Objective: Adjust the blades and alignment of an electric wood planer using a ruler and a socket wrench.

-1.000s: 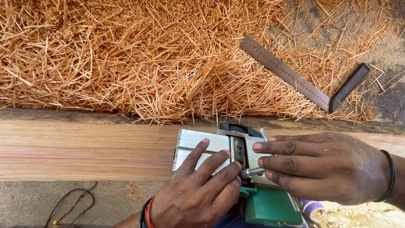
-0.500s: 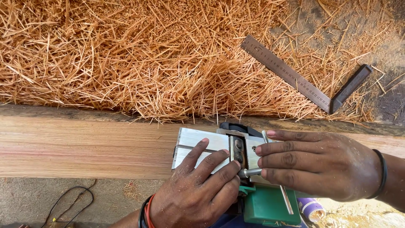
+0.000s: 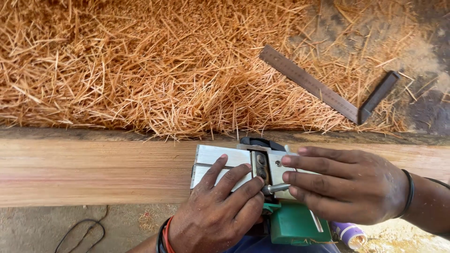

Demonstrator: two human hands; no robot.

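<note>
- Pale wood runs across the view: a long plank (image 3: 93,171), planed smooth, lying level from the left edge to the right.
- An upturned electric planer (image 3: 243,168) sits on the plank, its silver sole plate facing up and its green body (image 3: 293,225) hanging off the near edge.
- The left hand (image 3: 220,211) lies flat on the sole plate, fingers (image 3: 232,180) spread and open, pressing down rather than gripping.
- The right hand (image 3: 347,185) comes in from the right, fingers (image 3: 304,178) stretched out over the blade drum area; a small metal rod (image 3: 276,188) sits at the fingertips, though I cannot tell whether it is pinched or just touched.
- Beyond the plank, a thick heap of reddish-orange wood shavings (image 3: 140,65) covers the ground.
- A steel try square (image 3: 328,91) lies on the shavings, well apart from both hands.
- A black cord (image 3: 82,232) loops on the ground below the plank, at lower left.
</note>
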